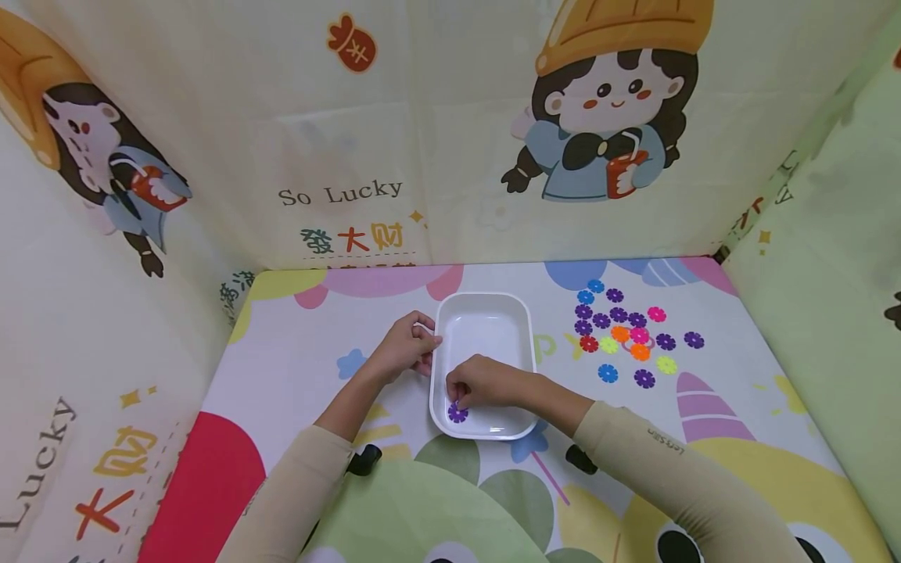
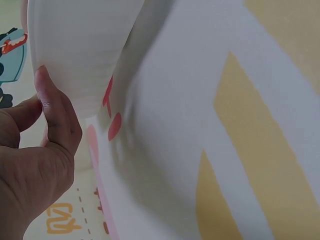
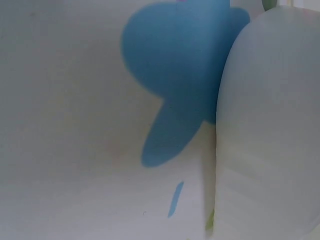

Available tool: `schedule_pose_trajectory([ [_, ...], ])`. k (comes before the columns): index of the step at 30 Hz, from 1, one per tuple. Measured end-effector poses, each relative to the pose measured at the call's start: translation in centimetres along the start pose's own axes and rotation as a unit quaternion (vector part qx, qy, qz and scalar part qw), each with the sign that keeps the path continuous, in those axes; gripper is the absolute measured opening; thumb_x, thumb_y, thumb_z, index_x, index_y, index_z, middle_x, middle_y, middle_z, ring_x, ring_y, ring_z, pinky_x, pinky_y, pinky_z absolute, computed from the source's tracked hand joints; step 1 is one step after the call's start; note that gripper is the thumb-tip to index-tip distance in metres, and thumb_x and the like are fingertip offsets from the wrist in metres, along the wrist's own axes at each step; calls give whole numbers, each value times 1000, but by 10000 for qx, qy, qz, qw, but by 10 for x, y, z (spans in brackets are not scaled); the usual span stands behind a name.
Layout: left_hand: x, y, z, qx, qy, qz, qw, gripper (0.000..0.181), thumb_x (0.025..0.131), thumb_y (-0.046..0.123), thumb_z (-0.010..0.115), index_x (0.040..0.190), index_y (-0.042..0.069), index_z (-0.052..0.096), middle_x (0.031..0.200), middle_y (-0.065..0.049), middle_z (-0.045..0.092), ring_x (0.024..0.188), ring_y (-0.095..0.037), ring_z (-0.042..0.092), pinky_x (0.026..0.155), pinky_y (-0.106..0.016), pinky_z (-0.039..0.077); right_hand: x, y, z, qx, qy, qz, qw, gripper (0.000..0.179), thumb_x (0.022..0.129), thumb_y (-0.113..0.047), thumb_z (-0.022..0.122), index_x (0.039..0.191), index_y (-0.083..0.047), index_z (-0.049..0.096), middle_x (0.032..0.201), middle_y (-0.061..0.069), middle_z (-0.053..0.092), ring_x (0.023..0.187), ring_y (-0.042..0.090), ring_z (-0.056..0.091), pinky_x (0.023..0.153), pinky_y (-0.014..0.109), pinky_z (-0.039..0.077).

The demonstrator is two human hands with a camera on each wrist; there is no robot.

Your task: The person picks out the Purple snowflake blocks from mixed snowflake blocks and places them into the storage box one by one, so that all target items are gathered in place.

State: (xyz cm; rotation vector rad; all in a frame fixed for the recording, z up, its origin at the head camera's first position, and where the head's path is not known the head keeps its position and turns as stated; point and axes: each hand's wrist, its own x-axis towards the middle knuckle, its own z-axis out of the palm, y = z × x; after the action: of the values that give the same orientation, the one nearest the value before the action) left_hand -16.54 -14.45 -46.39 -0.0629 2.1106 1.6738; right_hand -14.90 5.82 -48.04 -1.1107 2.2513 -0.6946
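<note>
Apparently early on; left hand (image 1: 408, 344) grips white tray (image 1: 486, 336); right hand (image 1: 490, 383) pinches purple flower (image 1: 458, 415) at its fingertips, inside the tray; many loose flowers (image 1: 620, 334) right of that hand remain outside.

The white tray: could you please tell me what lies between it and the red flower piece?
In the head view, only tabletop with printed yellowish letters lies between the tray and the red piece.

Your head view's bright, evenly lit, slight glare on the tray (image 1: 486, 332). Your left wrist view's dimmer, soft shadow on the table (image 2: 170, 115). Right wrist's grey, soft, low-contrast.
</note>
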Motion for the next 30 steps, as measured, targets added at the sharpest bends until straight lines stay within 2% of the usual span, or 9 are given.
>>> schedule_pose_trajectory([
  [7, 0, 1, 2, 28, 0, -3, 10000, 28, 100, 5, 66, 123, 1, 50, 79, -6, 57, 55, -15, 58, 47, -33, 62, -1, 2, -3, 103, -64, 67, 9999, 12, 89, -12, 82, 89, -16, 71, 78, -10, 64, 74, 3, 56, 71, 16, 54],
  [13, 0, 2, 1, 88, 33, -139, 9999, 28, 100, 6, 66, 122, 2, 50, 81, -6, 57, 56, -16, 59, 49, -34, 63, -7, -2, -12, 80, 21, 0, 10000, 12, 89, -12, 82, 93, -15, 72, 80, -11, 64, 77, 4, 57, 74, 16, 54],
  [21, -2, 5, 0, 101, 54, -136, 9998, 29, 100, 6, 66, 124, 2, 50, 81, -7, 58, 56, -16, 60, 49, -33, 62, -29, -6, -35, 116, 483, -85, 9987, 13, 89, -11, 82, 99, -10, 73, 83, -8, 64, 79, 7, 57, 74, 19, 56],
  [30, 0, 2, 1, 125, 60, -207, 9997, 29, 101, 9, 66, 124, 3, 50, 82, -7, 58, 57, -16, 60, 50, -34, 63, -66, 2, -51, 237, 906, 405, 9948, 14, 90, -14, 81, 102, -16, 74, 87, -10, 66, 82, 11, 60, 73, 19, 59],
])
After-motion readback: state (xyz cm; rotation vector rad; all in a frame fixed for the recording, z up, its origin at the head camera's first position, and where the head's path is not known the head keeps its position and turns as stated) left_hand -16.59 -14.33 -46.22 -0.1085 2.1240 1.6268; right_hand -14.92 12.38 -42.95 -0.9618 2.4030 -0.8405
